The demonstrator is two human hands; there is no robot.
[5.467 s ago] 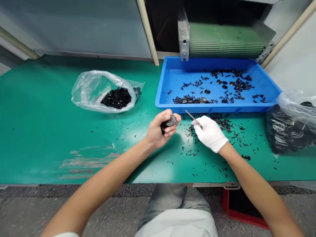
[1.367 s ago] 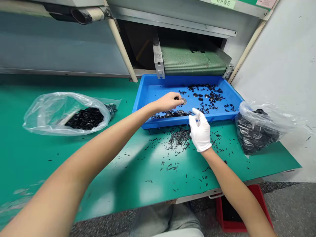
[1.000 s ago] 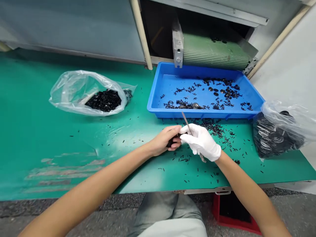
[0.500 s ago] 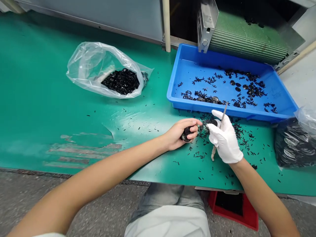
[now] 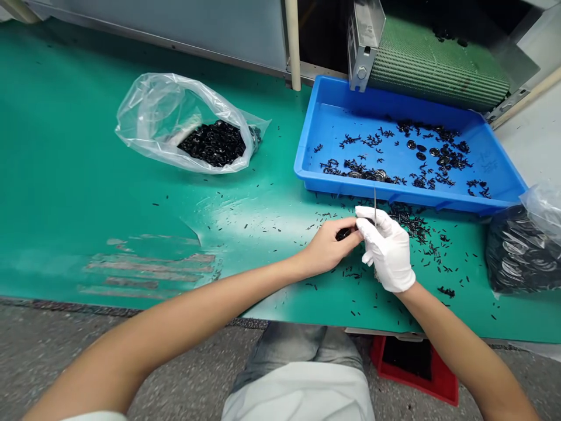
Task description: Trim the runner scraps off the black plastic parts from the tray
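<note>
Between my hands, joined at the fingertips: dark piece (image 5: 370, 221), mostly hidden. Left hand (image 5: 331, 245), bare: curled around black disc (image 5: 343, 234). Right hand (image 5: 388, 248), gloved: thin tool (image 5: 375, 202), tip tray-ward, probably so fingertips can pinch. Just beyond both: tray (image 5: 346, 117).

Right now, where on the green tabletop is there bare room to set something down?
Best: tabletop left of the open plastic bag, back to the grey panel; only stray specks there. Crowded: around the gloved right hand, where black slivers litter the stretch before the blue tray; farther right, a bag of black discs.
</note>
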